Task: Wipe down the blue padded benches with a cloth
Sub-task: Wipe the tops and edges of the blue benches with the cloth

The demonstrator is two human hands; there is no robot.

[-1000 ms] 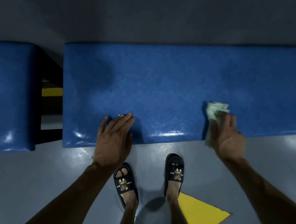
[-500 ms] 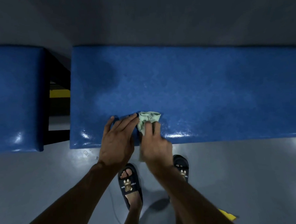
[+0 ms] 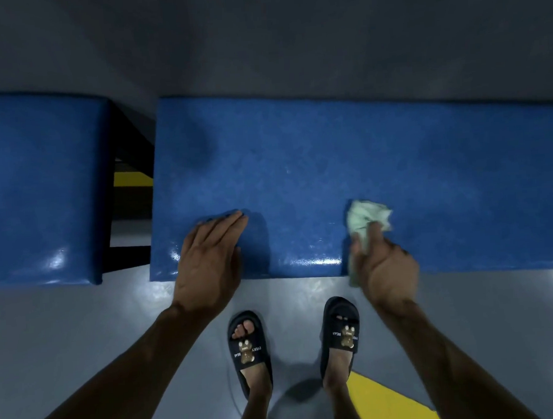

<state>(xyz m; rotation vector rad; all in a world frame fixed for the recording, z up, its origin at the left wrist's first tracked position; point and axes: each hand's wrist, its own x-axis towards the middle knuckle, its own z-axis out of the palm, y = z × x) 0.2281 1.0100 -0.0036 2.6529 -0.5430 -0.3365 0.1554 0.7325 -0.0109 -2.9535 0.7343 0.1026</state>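
Note:
A long blue padded bench (image 3: 346, 160) runs across the middle of the view and off its right side. My left hand (image 3: 210, 257) lies flat on its near edge with straight fingers. My right hand (image 3: 383, 264) grips a crumpled pale green cloth (image 3: 365, 217) and presses it on the bench's near edge, right of the left hand. Part of the cloth hangs below the edge under my palm. A second blue padded bench (image 3: 37, 189) stands to the left, apart from the first.
A dark gap (image 3: 130, 197) with black frame bars and a yellow strip separates the two benches. My feet in dark slippers (image 3: 339, 331) stand on the grey floor (image 3: 83, 331) close to the bench. A yellow floor marking (image 3: 384, 399) lies near the right foot.
My right hand has slid the cloth rightward along the near edge, away from the left hand it was touching half a second ago. The left hand has stayed in place.

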